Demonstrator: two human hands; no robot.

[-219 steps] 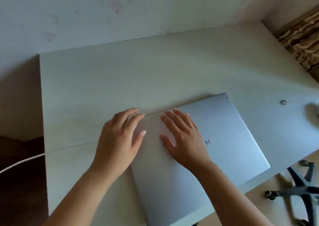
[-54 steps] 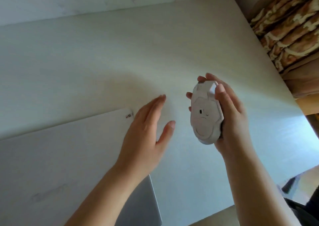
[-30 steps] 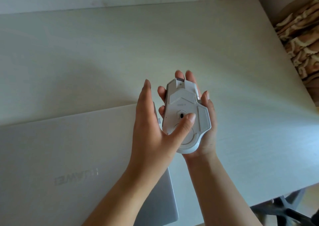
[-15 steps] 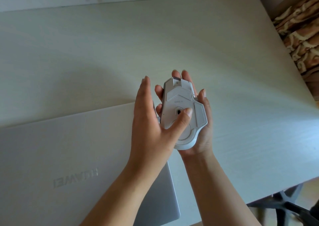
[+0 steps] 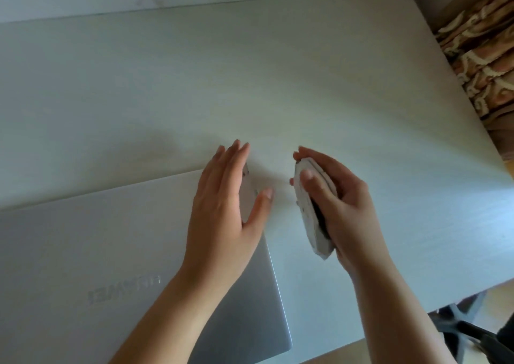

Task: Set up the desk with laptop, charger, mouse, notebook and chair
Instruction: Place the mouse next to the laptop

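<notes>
Silver aluminium describes the closed laptop [image 5: 111, 252] lying flat at the left of the pale worktop [image 5: 250, 85], its lid lettering upside down from the wearer's side and its right edge just left of the open space. The lid is rigid and smooth, and probably slippery to a flat palm. If it must be shifted, grip it by two opposite edges rather than pushing on the lid.

The left hand [image 5: 225, 210] hovers over the laptop's far right corner, fingers [image 5: 233, 158] extended and close together, thumb spread out to the right, holding nothing. Whether the palm touches the lid cannot be told.

The right hand [image 5: 336, 208] holds the white mouse [image 5: 308, 208] above the worktop, just right of the laptop and apart from it. The fingers wrap over one side and the thumb presses the other, so the shell is pinched across its width. The mouse is turned on edge, its flat underside facing left. Its long axis runs away from the wearer, and the end farther from the wearer tilts slightly left.

The mouse is judged a light, hard plastic shell that will not deform. The side grip in use is suitable. Roll it underside-down before setting it on the worktop.

A dark chair base [image 5: 461, 327] shows below the worktop's near right edge.
</notes>
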